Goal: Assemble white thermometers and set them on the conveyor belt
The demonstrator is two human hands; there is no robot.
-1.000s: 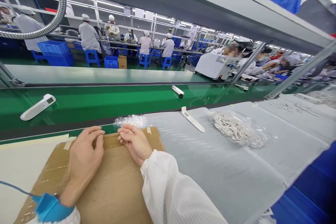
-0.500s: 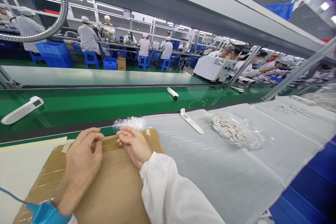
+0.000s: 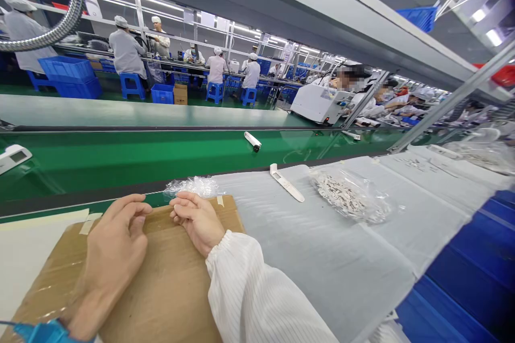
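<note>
Both my hands rest on a brown cardboard sheet [image 3: 169, 284] taped to the bench. My left hand [image 3: 115, 246] lies palm down with its fingers curled, thumb and forefinger nearly touching; nothing shows in it. My right hand [image 3: 197, 220] lies beside it, fingers pressed together in a loose fist, nothing visible inside. A small crumpled clear plastic bag [image 3: 193, 186] sits just beyond my right fingertips. A flat white device shell [image 3: 286, 183] lies on the grey foam mat [image 3: 322, 257] to the right, next to a clear bag of small white parts [image 3: 348, 195].
A green conveyor belt [image 3: 120, 155] runs behind the bench, carrying a white cylinder [image 3: 252, 141] and a white device [image 3: 12, 156] at the left edge. A white machine [image 3: 319, 103] stands beyond. People in white coats work at far benches. A flexible metal hose [image 3: 60, 21] hangs top left.
The white device on the belt has travelled left to the frame's edge, and the cylinder has shifted left too. My hands stay on the cardboard, barely moving.
</note>
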